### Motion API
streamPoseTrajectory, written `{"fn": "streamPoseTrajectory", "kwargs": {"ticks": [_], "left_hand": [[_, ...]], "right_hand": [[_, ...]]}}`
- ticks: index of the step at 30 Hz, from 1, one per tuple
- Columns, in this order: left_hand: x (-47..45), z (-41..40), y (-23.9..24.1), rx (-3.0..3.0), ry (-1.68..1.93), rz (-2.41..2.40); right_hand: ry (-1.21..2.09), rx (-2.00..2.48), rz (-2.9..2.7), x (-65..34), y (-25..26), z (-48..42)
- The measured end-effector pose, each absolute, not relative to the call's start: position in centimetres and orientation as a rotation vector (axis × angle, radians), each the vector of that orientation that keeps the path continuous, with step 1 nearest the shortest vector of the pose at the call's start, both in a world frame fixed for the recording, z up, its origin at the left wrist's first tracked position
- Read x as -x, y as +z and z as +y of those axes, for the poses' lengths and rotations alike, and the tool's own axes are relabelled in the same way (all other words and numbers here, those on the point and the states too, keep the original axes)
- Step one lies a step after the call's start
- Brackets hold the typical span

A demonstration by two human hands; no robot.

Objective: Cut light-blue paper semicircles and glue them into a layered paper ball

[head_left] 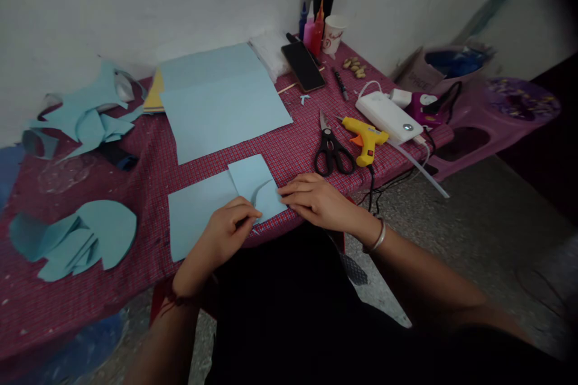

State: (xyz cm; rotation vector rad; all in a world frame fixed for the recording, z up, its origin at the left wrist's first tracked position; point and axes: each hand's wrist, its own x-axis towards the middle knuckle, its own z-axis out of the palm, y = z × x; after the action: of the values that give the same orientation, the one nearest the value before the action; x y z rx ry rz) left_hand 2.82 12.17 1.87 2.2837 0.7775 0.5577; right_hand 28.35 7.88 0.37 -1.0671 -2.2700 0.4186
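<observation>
- Head view: a pink carton (419, 72) holds something blue (458, 64); the paper cup's (333, 36) contents are unclear.
- The pale-blue paper piece (271, 197), its upper edge curved, lies at the table's (300, 147) near edge.
- Left hand (226, 230) curled, right hand (318, 200) straighter, both touching it; cannot tell whether either pinches.

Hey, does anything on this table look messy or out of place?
Yes: what look like peanuts lie loose by the marker, odd as food on a craft table. Blue offcuts are also heaped untidily at its left.
</observation>
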Motion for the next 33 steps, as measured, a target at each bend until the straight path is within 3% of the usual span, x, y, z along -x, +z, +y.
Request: {"fn": "streamPoseTrajectory", "kwargs": {"ticks": [14,25,33], "left_hand": [[-2.9,12.1,2.3,-2.322,0.499,0.838],[-5.5,4.0,0.9,-3.027,0.116,1.322],[-7.5,6.3,3.8,-3.046,-0.060,1.098]], "right_hand": [[0.405,1.113,-2.300,-28.2,0.7,7.6],[0.342,1.222,-2.297,-27.5,1.0,7.3],[0.305,1.231,-2.364,-27.2,1.2,7.4]]}}
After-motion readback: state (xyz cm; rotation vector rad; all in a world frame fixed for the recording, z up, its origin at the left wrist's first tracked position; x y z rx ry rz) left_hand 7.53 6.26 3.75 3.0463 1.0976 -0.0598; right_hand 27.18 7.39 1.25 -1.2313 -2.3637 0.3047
